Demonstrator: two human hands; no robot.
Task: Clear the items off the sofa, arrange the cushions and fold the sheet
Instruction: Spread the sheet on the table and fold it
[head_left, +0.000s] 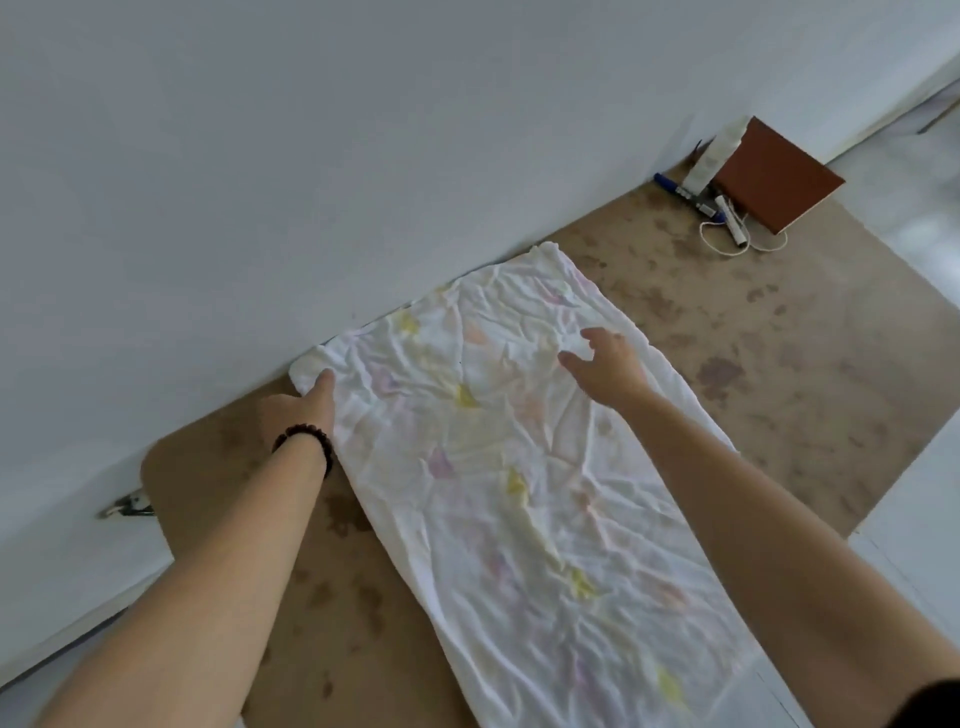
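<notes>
A white sheet (498, 467) with faint yellow and pink marks lies folded into a long strip on a brown stained mat (753, 374), its far end against the white wall. My left hand (304, 410), with a dark bead bracelet on the wrist, rests at the sheet's far left corner, fingers touching the cloth edge. My right hand (605, 364) hovers over or lies on the far part of the sheet, fingers spread and nothing held. No sofa or cushions are in view.
At the mat's far right corner lie a brown board or book (779, 176), a white power strip with cable (727, 228), blue pens (670, 187) and a white box. A metal clip (127, 505) sits by the wall at left. White floor borders the mat at right.
</notes>
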